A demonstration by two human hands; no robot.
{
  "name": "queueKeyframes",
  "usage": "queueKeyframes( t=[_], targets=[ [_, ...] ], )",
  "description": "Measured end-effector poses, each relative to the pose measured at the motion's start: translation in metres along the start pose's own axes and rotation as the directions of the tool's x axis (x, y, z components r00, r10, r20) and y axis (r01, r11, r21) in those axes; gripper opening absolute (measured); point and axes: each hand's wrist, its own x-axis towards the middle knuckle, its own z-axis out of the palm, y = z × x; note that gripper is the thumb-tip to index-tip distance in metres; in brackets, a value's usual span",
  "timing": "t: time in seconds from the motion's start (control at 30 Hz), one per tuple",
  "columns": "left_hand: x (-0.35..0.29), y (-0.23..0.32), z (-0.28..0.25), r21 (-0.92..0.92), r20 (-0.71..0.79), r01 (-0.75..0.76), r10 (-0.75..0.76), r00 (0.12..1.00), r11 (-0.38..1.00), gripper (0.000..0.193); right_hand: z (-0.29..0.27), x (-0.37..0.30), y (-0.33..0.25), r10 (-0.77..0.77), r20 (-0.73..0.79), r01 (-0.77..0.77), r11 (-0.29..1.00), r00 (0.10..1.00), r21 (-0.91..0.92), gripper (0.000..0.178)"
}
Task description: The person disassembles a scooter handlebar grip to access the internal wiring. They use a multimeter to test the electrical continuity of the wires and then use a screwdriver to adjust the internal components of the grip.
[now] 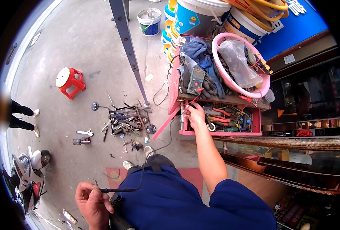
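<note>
My left hand (93, 203) pinches a black test probe (118, 190) low in the picture, its cable looping across my front and up toward the drawer. A short yellow wire shows beside those fingers. My right hand (195, 115) is at the left end of an open red drawer (223, 133), its fingers curled near the black and red leads. What they hold, if anything, is too small to tell. A grey multimeter (196, 81) rests above on gloves (212, 86), with leads plugged in. Pliers (219, 116) with red handles lie in the drawer.
A pink basin (265, 86) of parts sits on the cabinet. Many tools lie around a floor tray (141, 120); an upright metal post (128, 42) stands behind it. A red stool (71, 82), paint buckets (149, 25), a scooter (28, 176) and another person's legs (22, 115) are around.
</note>
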Motion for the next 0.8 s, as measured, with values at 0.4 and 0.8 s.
queueKeyframes(
  t=[0.4, 0.8],
  targets=[
    [0.008, 0.007, 0.012, -0.139, 0.069, 0.064, -0.055, 0.996, 0.988, 0.008, -0.005, -0.052, -0.020, -0.036, 0.113, 0.064, 0.964, 0.993, -0.260, 0.013],
    [0.019, 0.003, 0.026, -0.123, 0.237, 0.145, -0.113, 0.965, 0.982, 0.009, -0.048, -0.062, -0.067, 0.109, 0.032, -0.103, 0.982, 0.994, -0.157, 0.014]
  ],
)
